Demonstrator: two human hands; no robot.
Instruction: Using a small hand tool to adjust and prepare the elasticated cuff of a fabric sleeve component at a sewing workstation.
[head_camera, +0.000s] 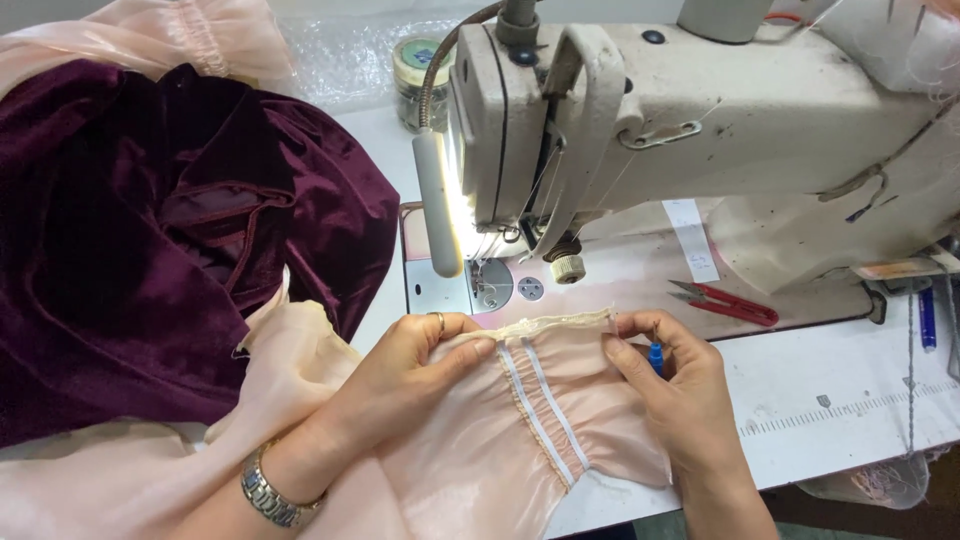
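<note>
Filling the upper right of the view, the cream sewing machine (700, 130) stands on the white counter (850, 400), and everything else is best placed from it. Left of the machine a heap of dark purple velvet (150, 230) lies over the counter. In front of the machine, just short of its needle plate (500, 285), the peach sheer cloth (560, 420) is spread, with its lace-trimmed edge (555, 322) running crosswise, parallel to the machine's front. That edge is stretched between the two hands: the left hand (420, 355) has its fingers closed on the end nearer the velvet, the right hand (665, 370) has its fingers pinched shut on the other end, and a small blue tool (655, 357) shows tucked in that hand. The edge lies just beyond the fingertips, toward the needle, with the left hand nearer the needle plate. Red thread snips (725, 303) rest on the machine bed right of the needle, apart from both hands.
</note>
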